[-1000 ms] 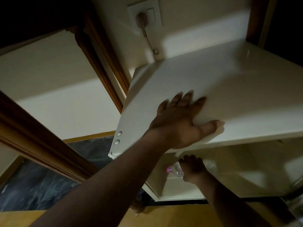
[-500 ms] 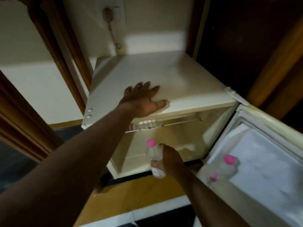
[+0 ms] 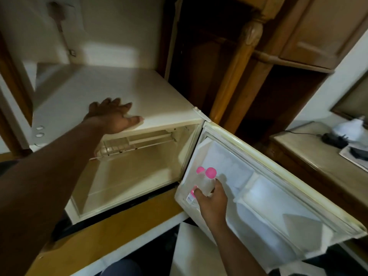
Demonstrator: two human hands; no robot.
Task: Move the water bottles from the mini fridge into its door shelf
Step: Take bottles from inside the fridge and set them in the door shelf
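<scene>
The white mini fridge (image 3: 119, 86) stands open, and its inside shows no bottles. Its door (image 3: 278, 206) hangs open to the right with the door shelf (image 3: 183, 198) at the lower inner edge. My right hand (image 3: 213, 202) grips a clear water bottle with a pink cap (image 3: 210, 173) at the door shelf. A second pink-capped bottle (image 3: 200, 170) stands right beside it in the shelf, and a third pink cap (image 3: 193, 189) shows lower down by my fingers. My left hand (image 3: 113, 116) rests flat on the fridge top near its front edge, fingers spread.
A wire shelf (image 3: 135, 144) sits high inside the fridge. A wooden cabinet with a carved post (image 3: 245, 62) stands behind the door. A wooden side table (image 3: 318, 156) at the right carries a cable and dark items. A wall socket with a plug (image 3: 57, 14) is above the fridge.
My right hand has carried the bottle out of the fridge interior and rightward to the door shelf beside the other bottles. The view has swung right. My left hand has stayed on the fridge top.
</scene>
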